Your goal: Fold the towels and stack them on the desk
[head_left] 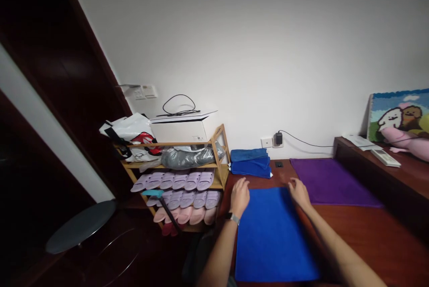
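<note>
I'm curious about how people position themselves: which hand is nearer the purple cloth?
Right. The right hand is beside the left edge of the purple cloth; the left hand is farther off, by the flat blue cloth's far left corner.

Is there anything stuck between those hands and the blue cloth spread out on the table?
Nothing visible: the left hand is by the far left corner of the spread blue cloth, the right hand by its far right corner. The folded blue cloths lie beyond, the purple cloth to the right.
</note>
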A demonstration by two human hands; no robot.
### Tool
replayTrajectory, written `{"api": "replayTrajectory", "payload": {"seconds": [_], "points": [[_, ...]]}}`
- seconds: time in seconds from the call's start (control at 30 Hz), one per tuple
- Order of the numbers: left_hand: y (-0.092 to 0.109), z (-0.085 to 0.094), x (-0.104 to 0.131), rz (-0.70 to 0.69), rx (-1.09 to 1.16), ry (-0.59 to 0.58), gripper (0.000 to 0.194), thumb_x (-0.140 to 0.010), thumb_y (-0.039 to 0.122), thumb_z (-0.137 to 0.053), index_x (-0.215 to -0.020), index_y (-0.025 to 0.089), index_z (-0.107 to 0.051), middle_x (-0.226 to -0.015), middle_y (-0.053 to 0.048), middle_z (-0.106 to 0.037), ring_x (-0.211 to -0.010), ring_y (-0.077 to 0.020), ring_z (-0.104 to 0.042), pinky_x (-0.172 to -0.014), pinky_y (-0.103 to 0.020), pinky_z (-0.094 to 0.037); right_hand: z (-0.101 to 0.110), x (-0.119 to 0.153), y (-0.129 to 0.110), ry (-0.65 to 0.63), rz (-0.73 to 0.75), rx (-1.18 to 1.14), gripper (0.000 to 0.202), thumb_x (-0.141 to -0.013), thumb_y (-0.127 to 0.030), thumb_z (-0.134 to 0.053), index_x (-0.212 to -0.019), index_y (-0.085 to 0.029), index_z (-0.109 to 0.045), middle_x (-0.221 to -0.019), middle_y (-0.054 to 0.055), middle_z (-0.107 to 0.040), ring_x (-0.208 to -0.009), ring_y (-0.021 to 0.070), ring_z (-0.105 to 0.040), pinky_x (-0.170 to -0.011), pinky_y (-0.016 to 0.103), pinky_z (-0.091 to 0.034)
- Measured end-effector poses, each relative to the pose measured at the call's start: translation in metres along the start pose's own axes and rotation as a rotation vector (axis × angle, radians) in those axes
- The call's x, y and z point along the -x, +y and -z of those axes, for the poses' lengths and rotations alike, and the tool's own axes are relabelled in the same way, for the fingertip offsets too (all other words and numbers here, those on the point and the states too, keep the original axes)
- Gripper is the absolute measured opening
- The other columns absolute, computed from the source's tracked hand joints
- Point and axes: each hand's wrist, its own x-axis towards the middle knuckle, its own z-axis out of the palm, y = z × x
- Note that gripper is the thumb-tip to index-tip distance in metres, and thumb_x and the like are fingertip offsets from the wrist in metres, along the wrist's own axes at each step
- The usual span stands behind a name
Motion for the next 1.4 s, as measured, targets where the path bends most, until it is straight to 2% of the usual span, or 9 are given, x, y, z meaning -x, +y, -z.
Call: {"api": "replayTrajectory", "payload": {"seconds": [0.17,0.3,0.5,0.63,0.7,0.77,0.9,1.07,1.4], "points": [[-0.011,-0.055,0.064,-0.112,-0.124,-0.258,0.038,-0.1,0.026,-0.048,-0.132,0.024,-0.069,-0.15,-0.009,-0.06,-0.143,-0.027,-0.051,-0.121,-0.051,-0.039,-0.068,0.096,0.023,-0.149,-0.021,0.368,0.065,-0.095,-0.047,-0.04,-0.147,-0.012,-0.056,-0.159,0.017,-0.047,-0.149,0.0345,-0.039,-0.123,0.051,-0.028],[-0.03,-0.07,0.077,-0.046,-0.315,-0.48,0.054,-0.105,0.047,-0.042,-0.156,0.031,-0.045,-0.167,-0.006,-0.036,-0.155,-0.0301,-0.031,-0.125,-0.054,-0.029,-0.093,0.135,0.036,-0.28,-0.026,0.629,0.076,-0.1,-0.058,-0.028,-0.162,-0.013,-0.034,-0.169,0.011,-0.026,-0.158,0.0314,-0.017,-0.128,0.053,-0.01],[-0.021,-0.066,0.091,0.159,-0.454,-0.463,0.06,-0.105,0.052,-0.035,-0.16,0.029,-0.039,-0.168,-0.008,-0.032,-0.156,-0.036,-0.026,-0.125,-0.056,-0.025,-0.067,0.087,0.043,-0.458,0.158,0.55,0.077,-0.101,-0.065,-0.021,-0.164,-0.02,-0.025,-0.171,0.005,-0.019,-0.16,0.0264,-0.012,-0.13,0.05,-0.007],[-0.001,-0.058,0.132,0.269,-0.532,-0.421,0.061,-0.103,0.054,-0.036,-0.153,0.024,-0.051,-0.159,-0.016,-0.047,-0.146,-0.0429,-0.043,-0.116,-0.061,-0.036,-0.043,0.04,0.043,-0.708,0.424,0.424,0.072,-0.101,-0.066,-0.028,-0.163,-0.029,-0.03,-0.171,0.002,-0.022,-0.159,0.0244,-0.014,-0.13,0.049,-0.01],[0.005,-0.051,0.142,0.255,-0.521,-0.382,0.059,-0.103,0.054,-0.035,-0.147,0.023,-0.06,-0.153,-0.017,-0.055,-0.139,-0.0422,-0.051,-0.114,-0.061,-0.038,-0.039,0.035,0.042,-0.711,0.471,0.407,0.066,-0.102,-0.059,-0.032,-0.162,-0.032,-0.032,-0.171,0.0,-0.023,-0.159,0.0239,-0.014,-0.13,0.048,-0.011],[0.006,-0.045,0.136,0.153,-0.474,-0.324,0.056,-0.104,0.051,-0.033,-0.143,0.024,-0.063,-0.153,-0.014,-0.056,-0.141,-0.0376,-0.05,-0.118,-0.057,-0.036,-0.041,0.047,0.043,-0.551,0.394,0.454,0.063,-0.103,-0.049,-0.03,-0.163,-0.03,-0.031,-0.171,0.001,-0.022,-0.159,0.0238,-0.014,-0.13,0.048,-0.011],[-0.011,-0.042,0.09,-0.102,-0.367,-0.362,0.054,-0.106,0.05,-0.035,-0.151,0.026,-0.053,-0.163,-0.007,-0.043,-0.152,-0.0291,-0.037,-0.126,-0.053,-0.028,-0.05,0.097,0.068,-0.195,-0.02,0.655,0.072,-0.102,-0.051,-0.022,-0.163,-0.013,-0.03,-0.171,0.011,-0.023,-0.159,0.0307,-0.015,-0.129,0.052,-0.012],[-0.038,-0.052,0.06,-0.069,-0.37,-0.548,0.06,-0.103,0.057,-0.041,-0.158,0.033,-0.041,-0.168,-0.005,-0.034,-0.155,-0.0306,-0.029,-0.126,-0.055,-0.026,-0.046,0.122,0.103,-0.241,-0.168,0.738,0.085,-0.099,-0.06,-0.018,-0.163,-0.005,-0.023,-0.171,0.014,-0.02,-0.159,0.0299,-0.014,-0.129,0.05,-0.012],[-0.018,-0.068,0.16,0.248,-0.564,-0.272,0.06,-0.101,0.053,-0.046,-0.157,0.03,-0.044,-0.165,-0.012,-0.039,-0.152,-0.041,-0.034,-0.122,-0.062,-0.03,-0.016,0.051,0.107,-0.549,0.07,0.556,0.079,-0.101,-0.056,-0.019,-0.165,-0.011,-0.019,-0.172,0.007,-0.015,-0.16,0.0203,-0.007,-0.13,0.041,-0.007]]}}
